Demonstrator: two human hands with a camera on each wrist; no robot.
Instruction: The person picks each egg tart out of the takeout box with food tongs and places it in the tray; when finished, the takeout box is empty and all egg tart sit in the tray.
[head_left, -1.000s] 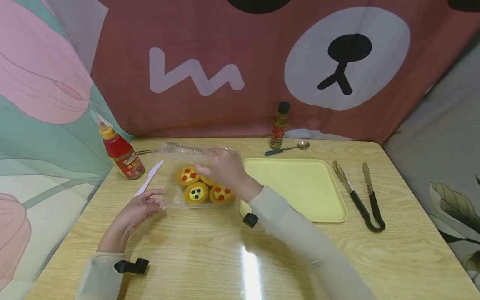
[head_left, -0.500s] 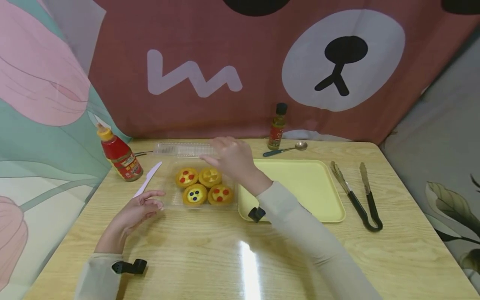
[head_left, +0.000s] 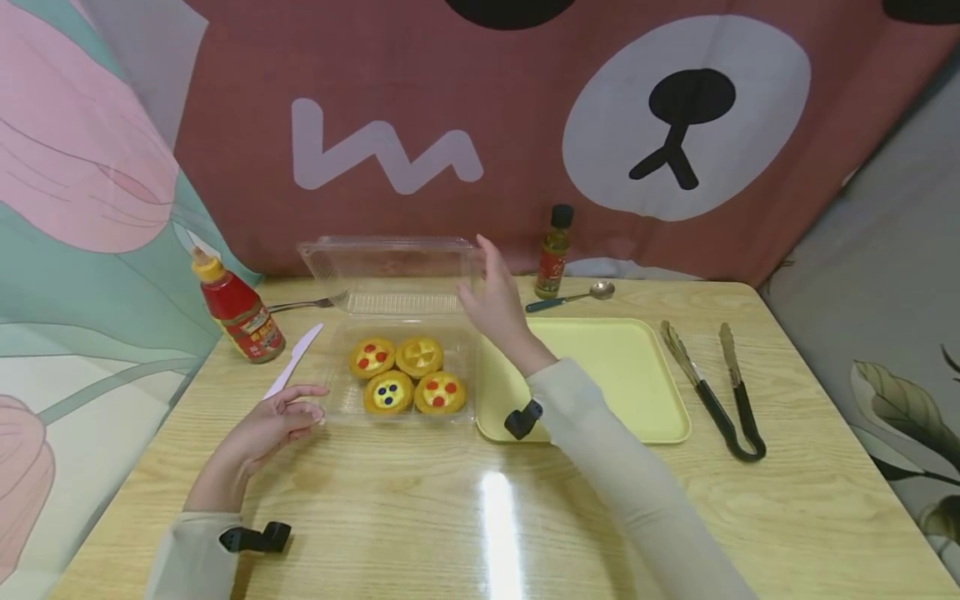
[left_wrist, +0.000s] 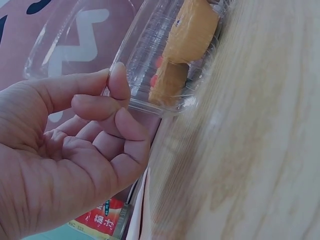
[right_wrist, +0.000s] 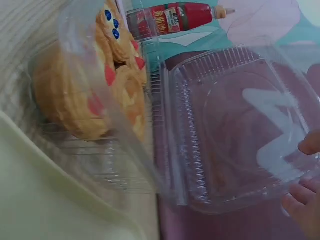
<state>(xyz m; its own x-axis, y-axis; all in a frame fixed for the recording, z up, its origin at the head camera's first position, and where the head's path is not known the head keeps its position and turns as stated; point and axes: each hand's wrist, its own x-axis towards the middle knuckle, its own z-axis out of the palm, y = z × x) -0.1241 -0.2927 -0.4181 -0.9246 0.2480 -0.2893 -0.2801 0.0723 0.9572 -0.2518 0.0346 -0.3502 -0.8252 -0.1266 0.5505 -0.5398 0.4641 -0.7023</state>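
A clear plastic clamshell box [head_left: 341, 392] holds several egg tarts [head_left: 387, 392] with red, blue or plain yellow tops. Its hinged lid [head_left: 390, 262] stands raised at the back. My left hand [head_left: 273, 429] is at the box's left side; in the left wrist view, thumb and index finger pinch the box rim [left_wrist: 112, 82]. My right hand [head_left: 498, 304] is at the lid's right edge, fingers fairly straight and the thumb over the lid's inner side. In the right wrist view only a few fingertips [right_wrist: 300, 200] show beside the lid.
A yellow tray [head_left: 600, 375] lies right of the box, with black-handled tongs [head_left: 720, 408] beyond it. A red sauce bottle [head_left: 243, 312], a fork [head_left: 300, 305] and a pale plastic knife [head_left: 295, 360] are at left. A small bottle [head_left: 553, 254] and a spoon [head_left: 573, 297] are behind the tray.
The lid has swung up and back from over the tarts. My right hand has moved right and up with it, while my left hand stays at the box's left rim.
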